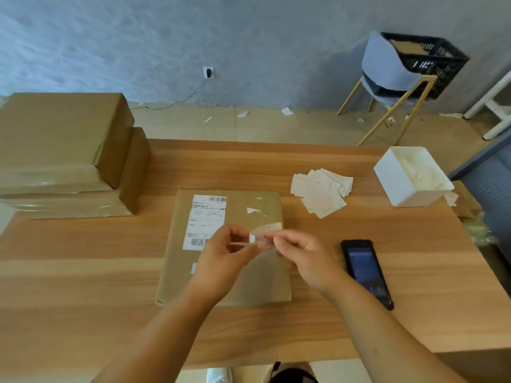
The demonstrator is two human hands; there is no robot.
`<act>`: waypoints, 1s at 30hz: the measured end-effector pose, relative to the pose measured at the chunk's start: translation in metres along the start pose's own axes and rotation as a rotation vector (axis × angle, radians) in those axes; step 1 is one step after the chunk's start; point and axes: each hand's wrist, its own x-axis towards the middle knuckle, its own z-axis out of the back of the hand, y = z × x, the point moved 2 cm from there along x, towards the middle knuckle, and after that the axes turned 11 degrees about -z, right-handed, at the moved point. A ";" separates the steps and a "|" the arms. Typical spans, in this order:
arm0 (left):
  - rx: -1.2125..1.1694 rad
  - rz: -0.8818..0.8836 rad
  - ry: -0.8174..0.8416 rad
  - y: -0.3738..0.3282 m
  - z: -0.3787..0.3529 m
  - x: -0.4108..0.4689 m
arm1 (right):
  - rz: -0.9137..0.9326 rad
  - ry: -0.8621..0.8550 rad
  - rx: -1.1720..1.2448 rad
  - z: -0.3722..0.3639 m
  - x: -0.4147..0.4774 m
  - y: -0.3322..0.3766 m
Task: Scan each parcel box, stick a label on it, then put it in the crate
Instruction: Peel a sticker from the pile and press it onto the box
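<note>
While above parcel box (178,268), left hand (222,259), right hand (305,259) pinch label (262,235).

Parcel box (179,272) is showing plain brown cardboard | shipping label (204,219) is carrying black barcodes on white | held label (266,230) is reading pale, blurred | loose labels (320,192) are showing white with red lines | scanner (367,272) is showing black | table (83,286) is running in tan wood-grain bands | crate (431,64) is showing black, latticed

A parcel-dispatch room, perhaps a small office: taped cardboard boxes (63,150) stacked beyond the left hand (221,261), loose labels (320,189) beyond the right hand (307,258) on the tabletop (83,272), a black crate (431,62) on a chair (384,64) by a grey wall (193,37).
</note>
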 end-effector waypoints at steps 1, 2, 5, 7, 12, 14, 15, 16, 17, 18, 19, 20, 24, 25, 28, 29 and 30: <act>-0.006 0.002 -0.017 0.002 0.008 -0.003 | 0.000 -0.068 -0.031 -0.006 0.001 -0.004; -0.022 0.012 -0.030 0.004 0.015 -0.006 | -0.010 -0.140 -0.062 -0.010 0.001 -0.007; -0.102 0.057 -0.042 0.006 0.031 -0.014 | -0.024 -0.266 -0.111 -0.019 -0.003 -0.011; -0.156 0.079 -0.027 0.007 0.038 -0.019 | -0.014 -0.257 -0.076 -0.021 -0.004 -0.012; -0.181 0.116 0.006 0.014 0.056 -0.029 | -0.026 -0.186 0.110 -0.035 -0.006 -0.009; -0.146 0.106 0.010 0.016 0.064 -0.033 | -0.023 -0.180 0.131 -0.041 -0.006 -0.009; -0.125 0.096 0.005 0.017 0.068 -0.036 | -0.021 -0.170 0.139 -0.045 -0.006 -0.008; -0.102 0.087 -0.003 0.018 0.072 -0.039 | -0.021 -0.157 0.145 -0.049 -0.006 -0.009; -0.077 0.082 -0.009 0.019 0.075 -0.041 | -0.023 -0.143 0.145 -0.053 -0.006 -0.009; -0.049 0.082 -0.014 0.020 0.077 -0.044 | -0.026 -0.130 0.140 -0.058 -0.005 -0.010; -0.023 0.087 -0.021 0.022 0.080 -0.047 | -0.031 -0.120 0.132 -0.063 -0.004 -0.011; 0.000 0.093 -0.036 0.024 0.082 -0.049 | -0.034 -0.115 0.128 -0.068 -0.003 -0.012; 0.083 0.122 -0.109 0.029 0.097 -0.051 | -0.032 -0.150 0.087 -0.079 0.001 -0.014; 0.111 0.122 -0.110 0.030 0.101 -0.050 | -0.039 -0.150 0.064 -0.081 0.003 -0.015; 0.226 0.118 -0.094 0.033 0.109 -0.047 | -0.074 -0.126 0.017 -0.086 0.009 -0.019; 0.283 0.114 -0.086 0.035 0.111 -0.045 | -0.085 -0.124 -0.001 -0.089 0.011 -0.020; 0.340 0.106 -0.079 0.037 0.112 -0.042 | -0.096 -0.132 -0.021 -0.090 0.014 -0.021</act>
